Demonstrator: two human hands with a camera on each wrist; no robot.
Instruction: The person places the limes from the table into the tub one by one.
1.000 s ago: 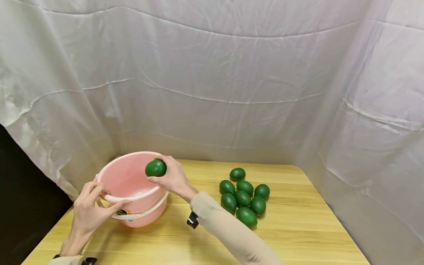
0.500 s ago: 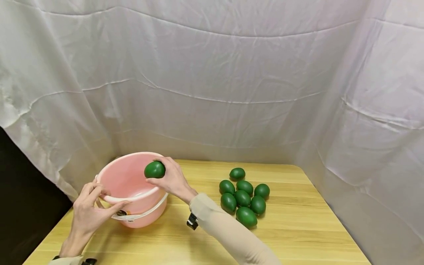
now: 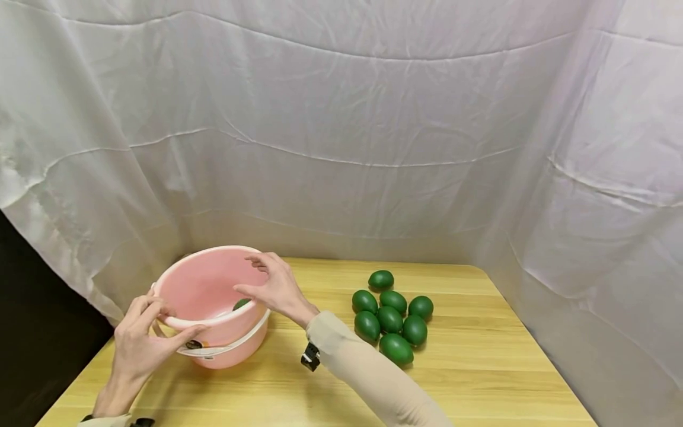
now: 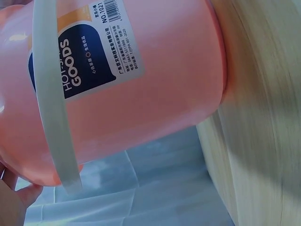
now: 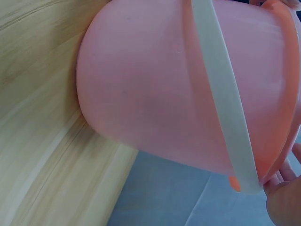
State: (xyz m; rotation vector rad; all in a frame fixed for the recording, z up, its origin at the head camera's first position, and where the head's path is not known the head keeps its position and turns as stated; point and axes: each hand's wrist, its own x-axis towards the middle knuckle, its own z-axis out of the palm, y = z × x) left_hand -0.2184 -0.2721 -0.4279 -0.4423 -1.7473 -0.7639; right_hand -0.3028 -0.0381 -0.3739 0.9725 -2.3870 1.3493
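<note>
A pink bucket (image 3: 200, 284) with a pale rim and a white handle (image 3: 229, 346) stands at the left of the table. At the near left of its rim, my left hand (image 3: 140, 341) grips the edge, fingertips over the inside and thumb along the outside. Above the right side of the rim is my right hand (image 3: 280, 290), its fingers and thumb spread apart with nothing between them. One smooth dark green avocado (image 3: 241, 303) shows partly inside the bucket, cut off from view by the near rim. The bucket's label (image 4: 89, 52) faces the left wrist camera.
Several more green avocados (image 3: 390, 319) lie in a loose group on the wooden table (image 3: 480, 356), right of the bucket. Pale curtains (image 3: 341, 148) hang behind and at the sides. A black area (image 3: 42, 332) borders the table at the left.
My right hand has let go of the avocado, which has dropped into the bucket. The fingers have spread a little. My left hand stays on the rim.
</note>
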